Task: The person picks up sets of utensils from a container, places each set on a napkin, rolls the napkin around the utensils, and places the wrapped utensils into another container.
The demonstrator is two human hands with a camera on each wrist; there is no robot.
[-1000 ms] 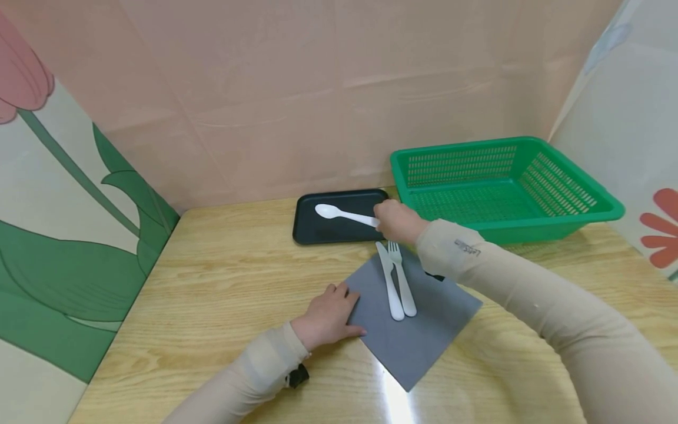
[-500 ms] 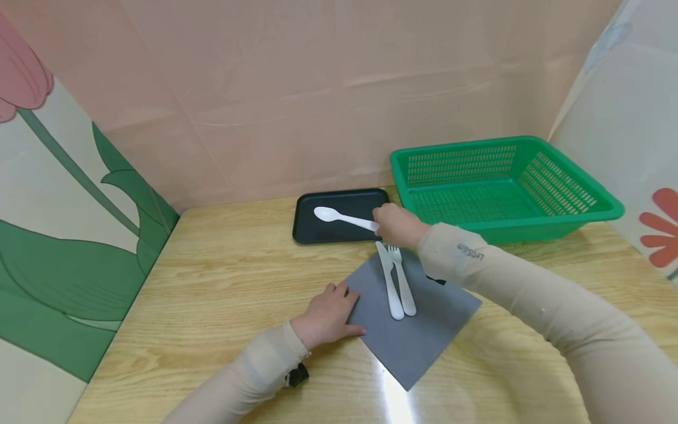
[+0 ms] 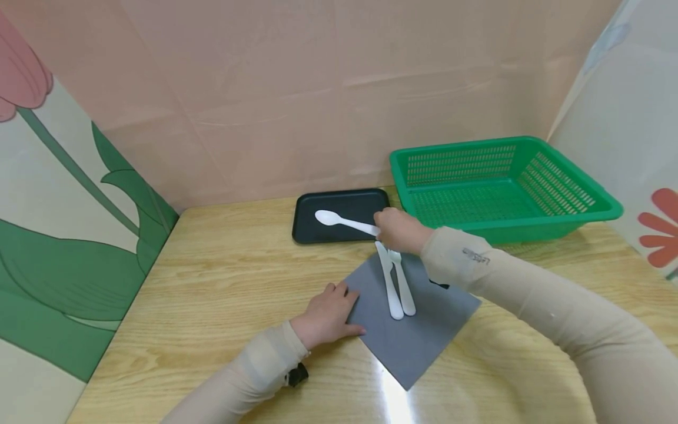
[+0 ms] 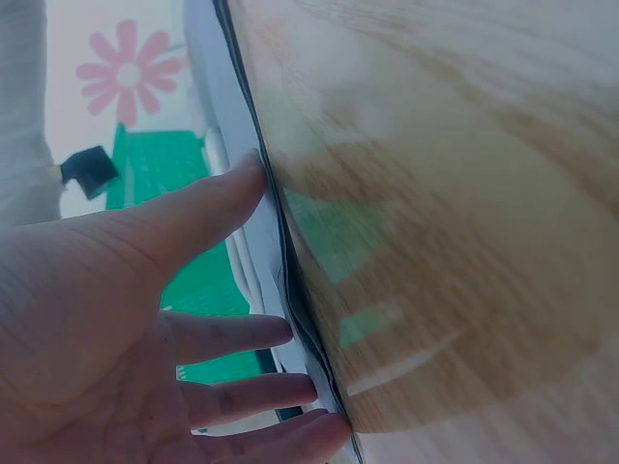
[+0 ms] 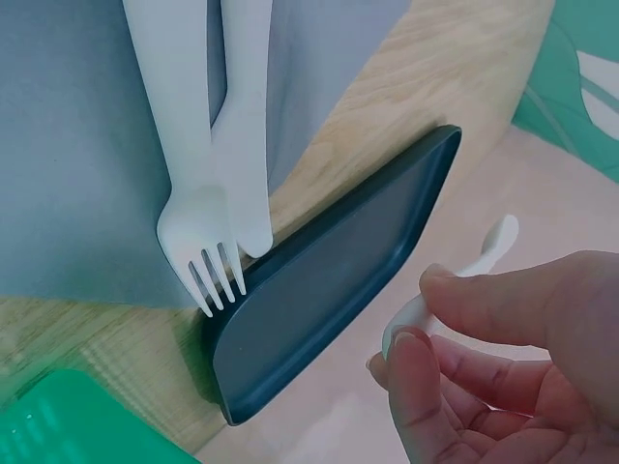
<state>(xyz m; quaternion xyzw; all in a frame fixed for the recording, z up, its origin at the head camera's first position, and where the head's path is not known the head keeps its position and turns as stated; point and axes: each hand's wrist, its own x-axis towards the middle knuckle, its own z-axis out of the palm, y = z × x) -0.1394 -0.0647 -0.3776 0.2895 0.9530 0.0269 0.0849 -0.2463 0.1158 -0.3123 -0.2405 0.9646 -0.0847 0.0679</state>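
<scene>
My right hand pinches a white plastic spoon by its handle end, over the right side of a black tray. The spoon's bowl points left; in the right wrist view, thumb and fingertips meet round the handle. Nearer me a white knife and a white fork lie side by side on a grey folded napkin. In the head view, the right hand hides the fork's tines, which show in the right wrist view. My left hand rests on the napkin's left edge, its fingers spread.
A green plastic basket stands at the back right, beside the tray. Behind both rises a pinkish wall covering. The wooden table stretches to the left. Painted flowers cover the side walls.
The right hand has come slightly nearer me with the spoon, so that it now covers the fork's tines in the head view. My left hand, the napkin and the knife stay put.
</scene>
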